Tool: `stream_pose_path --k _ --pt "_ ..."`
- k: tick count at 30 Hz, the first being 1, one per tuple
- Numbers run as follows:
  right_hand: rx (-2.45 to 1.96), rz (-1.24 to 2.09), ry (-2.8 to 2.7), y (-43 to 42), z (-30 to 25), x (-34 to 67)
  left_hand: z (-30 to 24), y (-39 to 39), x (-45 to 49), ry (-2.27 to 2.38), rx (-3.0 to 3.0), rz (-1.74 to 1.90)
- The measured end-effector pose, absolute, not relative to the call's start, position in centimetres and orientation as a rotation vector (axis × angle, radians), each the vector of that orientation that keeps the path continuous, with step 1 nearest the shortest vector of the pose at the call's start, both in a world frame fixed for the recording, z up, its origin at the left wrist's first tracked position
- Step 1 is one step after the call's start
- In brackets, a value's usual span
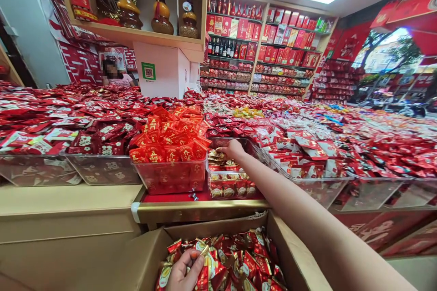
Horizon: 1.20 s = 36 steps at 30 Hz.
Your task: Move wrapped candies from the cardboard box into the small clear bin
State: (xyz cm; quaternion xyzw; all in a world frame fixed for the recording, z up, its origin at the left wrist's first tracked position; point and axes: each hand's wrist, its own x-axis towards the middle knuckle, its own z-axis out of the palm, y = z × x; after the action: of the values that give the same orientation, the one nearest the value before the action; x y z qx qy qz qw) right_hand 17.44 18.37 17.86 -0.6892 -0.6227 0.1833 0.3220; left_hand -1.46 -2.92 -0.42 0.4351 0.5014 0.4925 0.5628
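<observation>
In the lower middle, my left hand is over an open cardboard box full of red and gold wrapped candies. Its thumb and fingers pinch the gold end of one wrapped candy. My right arm reaches forward to a clear plastic bin, where red and gold packets stand in rows behind the front wall. Inside that bin my right hand has its fingers together on a gold-looking wrapped candy; the far fingers are partly hidden.
Left of the bin stands another bin heaped with bright red packets. A small silvery scrap lies on the red shelf by the gold edge. More candy bins spread both ways. A person is behind the display, left of a white pillar.
</observation>
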Motion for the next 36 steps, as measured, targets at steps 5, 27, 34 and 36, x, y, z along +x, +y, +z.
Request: stream_pose_path --k 5,27,34,36 --pt "-1.945 0.311 -1.792 18.2 18.0 17.9 -0.2 -2.7 -1.5 1.180 1.029 1.119" --pt "-1.220 0.718 -2.204 -1.3 11.1 14.9 1.7 -3.2 -1.5 1.062 1.026 1.172" --pt "-1.387 1.082 -1.808 -0.2 5.6 14.9 1.3 -4.0 -0.3 0.988 0.811 1.179" --pt "-1.358 1.144 -1.674 0.3 5.7 15.0 1.6 -4.1 -0.1 0.988 0.859 1.108"
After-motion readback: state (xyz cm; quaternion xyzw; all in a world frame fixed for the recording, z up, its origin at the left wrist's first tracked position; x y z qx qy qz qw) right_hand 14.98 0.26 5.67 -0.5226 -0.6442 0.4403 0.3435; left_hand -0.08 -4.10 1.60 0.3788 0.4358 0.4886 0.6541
